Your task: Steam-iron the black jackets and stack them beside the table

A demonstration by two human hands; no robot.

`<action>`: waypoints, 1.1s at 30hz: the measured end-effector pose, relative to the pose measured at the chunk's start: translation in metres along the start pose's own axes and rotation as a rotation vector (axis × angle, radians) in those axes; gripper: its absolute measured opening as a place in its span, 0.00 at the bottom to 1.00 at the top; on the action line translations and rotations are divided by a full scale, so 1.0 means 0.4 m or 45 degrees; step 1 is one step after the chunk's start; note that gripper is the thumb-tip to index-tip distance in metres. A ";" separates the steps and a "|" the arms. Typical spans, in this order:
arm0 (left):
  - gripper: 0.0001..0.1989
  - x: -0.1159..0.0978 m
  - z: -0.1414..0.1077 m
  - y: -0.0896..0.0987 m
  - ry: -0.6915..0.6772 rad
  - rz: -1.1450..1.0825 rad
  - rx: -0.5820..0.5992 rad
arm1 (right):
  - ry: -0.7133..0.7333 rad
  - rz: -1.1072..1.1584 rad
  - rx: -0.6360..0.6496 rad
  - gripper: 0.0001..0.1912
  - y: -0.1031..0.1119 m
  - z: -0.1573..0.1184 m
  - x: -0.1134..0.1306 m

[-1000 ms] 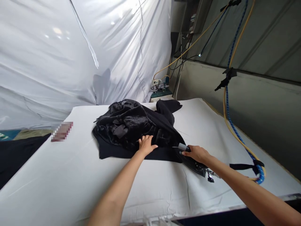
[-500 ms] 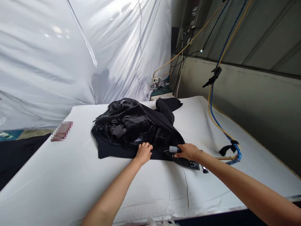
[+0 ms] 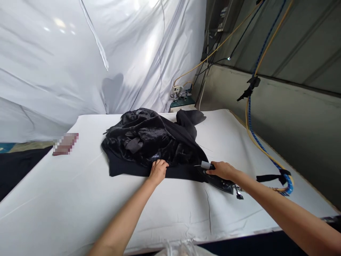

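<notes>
A black fleece-lined garment [image 3: 149, 137] lies bunched on the white padded table [image 3: 87, 199], its flat hem band along the near side. My left hand [image 3: 158, 171] is on that band, just below the white-lettered label [image 3: 155, 156], with fingers curled onto the cloth. To its right, my right hand [image 3: 223, 170] is wrapped round the handle of a black iron [image 3: 220, 183]. The iron's front lies at the right end of the hem band, and its rear extends past the cloth over the table. My fingers partly cover the handle.
Blue and yellow hoses [image 3: 252, 128] with black ties hang down at the right and loop onto the table behind the iron. A blurred reddish item [image 3: 66, 144] lies at the far left. White sheeting [image 3: 66, 71] hangs behind the table; a small machine [image 3: 181, 94] stands beyond it.
My right hand and the iron have slid right along the hem, away from my left hand. The hose loop has swung right. My left hand stays on the band.
</notes>
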State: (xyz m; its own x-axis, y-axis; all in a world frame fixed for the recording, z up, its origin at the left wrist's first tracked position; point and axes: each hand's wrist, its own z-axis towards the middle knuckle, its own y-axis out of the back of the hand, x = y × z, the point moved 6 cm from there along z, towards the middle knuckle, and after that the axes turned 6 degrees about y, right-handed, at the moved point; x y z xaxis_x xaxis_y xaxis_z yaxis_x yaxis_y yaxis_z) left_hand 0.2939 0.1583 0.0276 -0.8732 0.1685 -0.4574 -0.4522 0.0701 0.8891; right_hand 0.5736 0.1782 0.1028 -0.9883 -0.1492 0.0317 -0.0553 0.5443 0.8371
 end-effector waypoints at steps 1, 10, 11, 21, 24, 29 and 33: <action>0.12 -0.009 0.011 -0.003 0.035 0.014 -0.023 | 0.002 -0.019 -0.009 0.27 0.003 -0.007 0.007; 0.04 -0.040 0.095 -0.060 0.300 -0.001 0.256 | 0.010 -0.001 -0.111 0.26 -0.055 -0.020 0.180; 0.04 -0.034 0.099 -0.062 0.321 -0.020 0.285 | -0.004 0.006 -0.120 0.25 -0.060 -0.018 0.191; 0.06 -0.008 0.114 -0.052 0.394 -0.199 0.422 | -0.253 0.047 -0.138 0.26 -0.070 -0.026 0.095; 0.08 -0.001 0.117 -0.052 0.374 -0.246 0.449 | -0.345 0.086 -0.116 0.26 -0.070 -0.040 0.052; 0.09 0.002 0.127 -0.052 0.319 -0.290 0.486 | -0.444 0.140 -0.118 0.26 -0.055 -0.062 0.019; 0.07 0.000 0.116 -0.020 0.333 -0.259 0.456 | -0.436 0.186 -0.119 0.25 -0.040 -0.085 0.019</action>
State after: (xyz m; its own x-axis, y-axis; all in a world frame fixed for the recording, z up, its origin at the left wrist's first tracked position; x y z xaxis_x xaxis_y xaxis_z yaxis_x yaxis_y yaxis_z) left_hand 0.3061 0.2035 0.0211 -0.8109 -0.1334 -0.5697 -0.5673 0.4180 0.7096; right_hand 0.5717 0.1403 0.1082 -0.9758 0.2178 -0.0167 0.0875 0.4596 0.8838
